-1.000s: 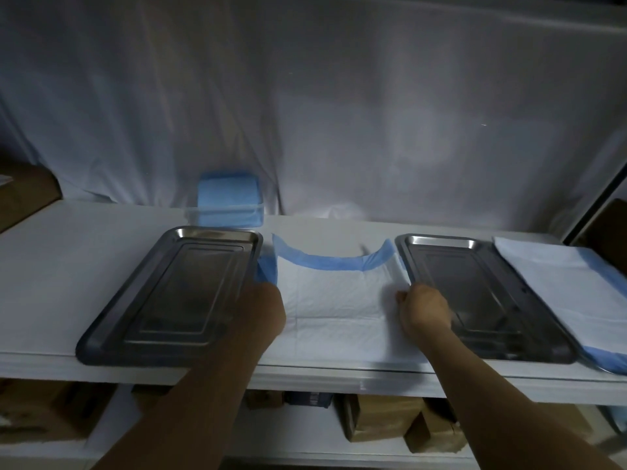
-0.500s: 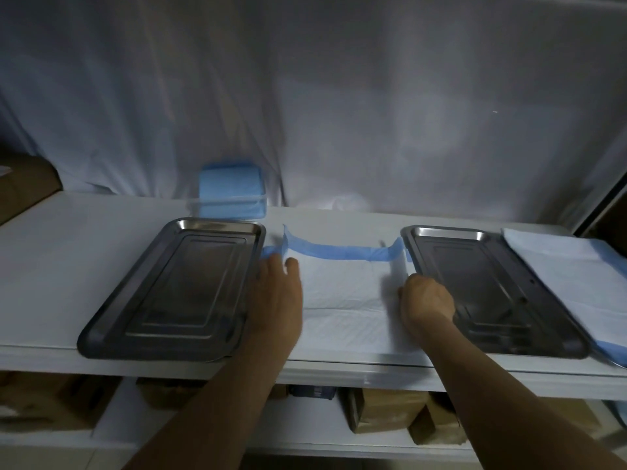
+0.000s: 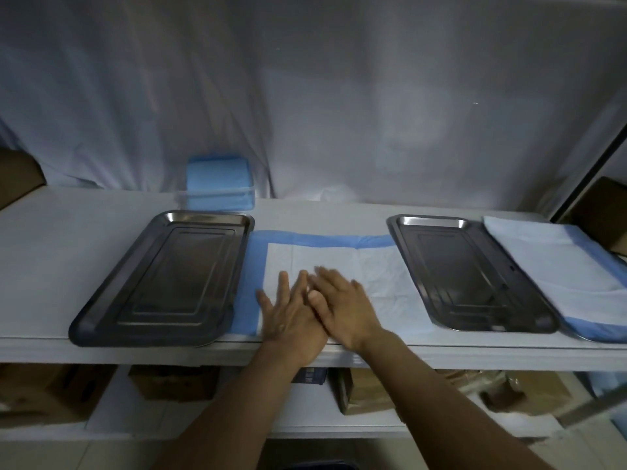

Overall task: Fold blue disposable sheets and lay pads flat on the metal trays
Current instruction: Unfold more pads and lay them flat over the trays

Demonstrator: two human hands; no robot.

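A white pad with a blue border (image 3: pixel 342 262) lies spread flat on the white shelf between two metal trays. My left hand (image 3: pixel 288 317) and my right hand (image 3: pixel 342 307) press on its near middle with straight fingers, the right partly over the left. The left metal tray (image 3: pixel 163 276) and the right metal tray (image 3: pixel 464 273) hold nothing. A second white and blue pad (image 3: pixel 556 262) lies on a further tray at the far right. A stack of folded blue sheets (image 3: pixel 220 184) stands behind the left tray.
The white shelf (image 3: pixel 51 259) runs across the view, its front edge just under my wrists. A white cloth hangs behind it. Cardboard boxes (image 3: pixel 44 391) sit on the lower shelf. A brown box (image 3: pixel 607 212) stands at the far right.
Both hands have moved from the pad's side edges to its middle and opened flat. The pad's raised blue edges now lie flat on the shelf.
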